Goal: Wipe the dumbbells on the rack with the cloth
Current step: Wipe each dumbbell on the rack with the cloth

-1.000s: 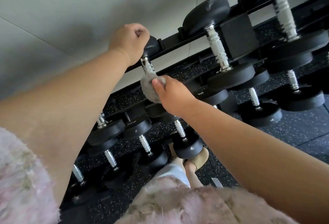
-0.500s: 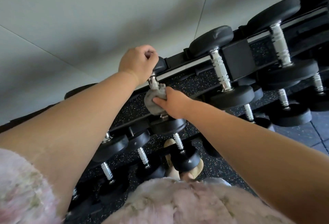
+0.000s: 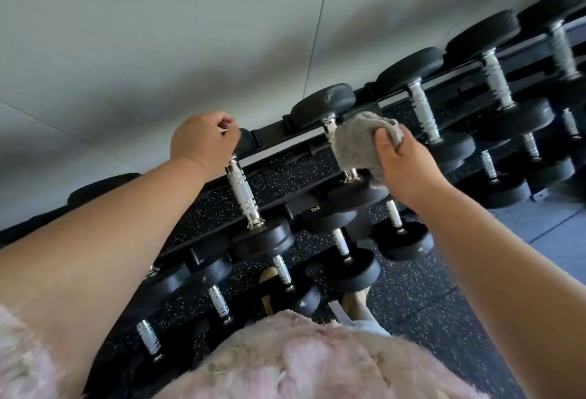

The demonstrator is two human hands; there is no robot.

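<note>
Up at eleven o'clock the left hand is curled into a fist over the far head of the first dumbbell, its forearm stretched long from the lower left. Toward one o'clock the right hand grips the grey cloth, thumb pressed on top, fingers bunched behind, and holds it over the handle of the second dumbbell. Both weights sit on the top tier of the black rack. More dumbbells run off toward two o'clock and fill the lower tiers toward six, above a speckled floor.
</note>
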